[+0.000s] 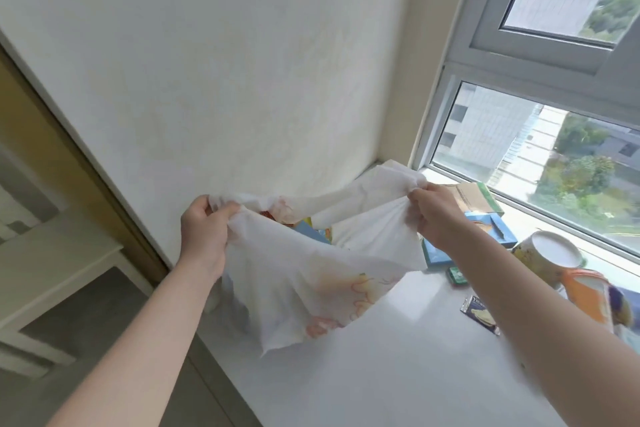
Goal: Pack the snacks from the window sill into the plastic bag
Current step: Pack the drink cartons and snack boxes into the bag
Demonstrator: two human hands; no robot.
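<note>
A white plastic bag [294,270] with orange print hangs above the window sill [398,357], its mouth pulled wide. My left hand [204,229] grips the left rim and my right hand [436,215] grips the right handle. A blue-and-yellow snack pack [313,230] shows inside the bag's mouth. On the sill to the right lie a blue box [485,232], a round tub with a white lid [550,255], an orange packet [588,295], a small green pack [457,276] and a small dark sachet [479,314].
A cardboard-and-green box [474,198] leans near the window glass [554,166]. The white wall [225,80] stands behind the bag. A pale cabinet [52,270] is low at the left, past the sill's edge.
</note>
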